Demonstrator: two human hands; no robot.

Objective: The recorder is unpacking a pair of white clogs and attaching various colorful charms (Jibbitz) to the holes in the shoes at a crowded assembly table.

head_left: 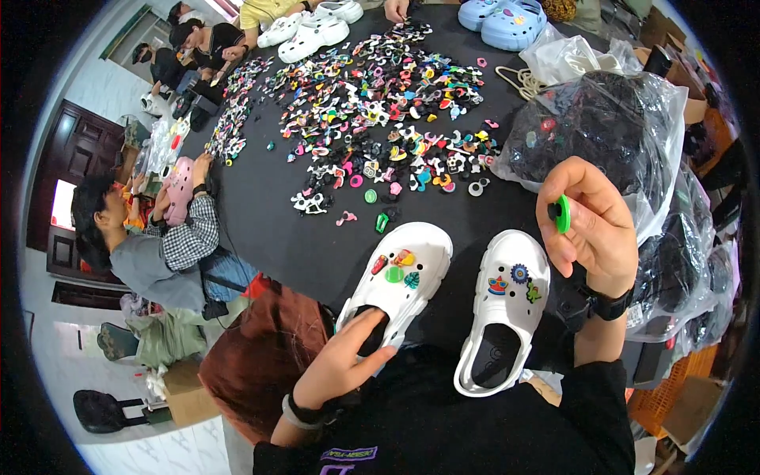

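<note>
My right hand [595, 226], raised at the right above the table, pinches a round green shoe charm [563, 214] with a black back stud between thumb and finger. My left hand [342, 360] grips a white clog [427, 245], its fingers in the foot opening and its thumb outside at the rim. Several colourful charms sit on that clog's toe, among them a round green one [394, 274] and a leaf [412, 280]. To its right lies a second white clog [514, 252], bearing a blue flower-like charm [519, 273], a sailboat-like charm [497, 286] and a green creature [533, 294].
Loose charms [380, 103] lie spread over the black table [261, 214]. Clear plastic bags [602, 134] crowd its right side. Blue clogs [507, 24] and white clogs [313, 36] stand at the far edge. A person [166, 245] at the left holds a pink clog [180, 190].
</note>
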